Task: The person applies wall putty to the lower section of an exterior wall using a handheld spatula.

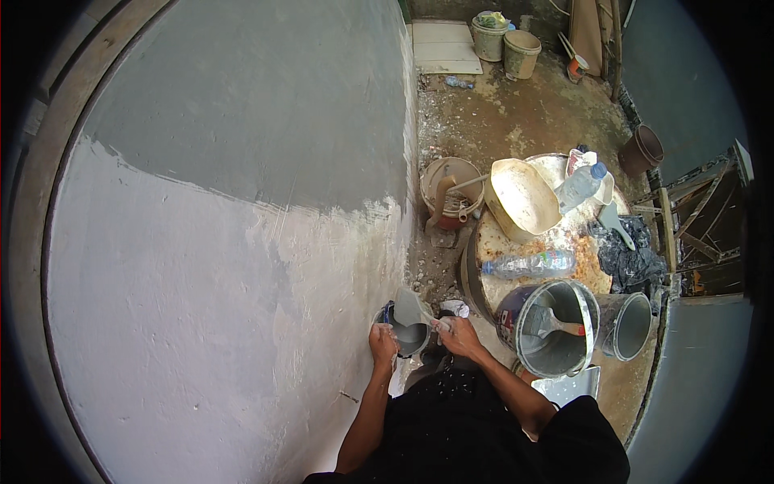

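Note:
My left hand grips the rim of a small paint pot with grey paint inside, held low beside the wall. In my right hand is the handle of a wide paintbrush. Its grey-coated head lies over the pot's far rim; whether it touches the rim I cannot tell. To my left stands the wall, dark grey in its upper part and pale below, with a ragged brushed border between the two.
On my right, a rusty drum carries a cream basin, plastic bottles and a black bag. Nearer are a large bucket holding another brush, a grey bucket and a tray. Ahead stands a tool bucket.

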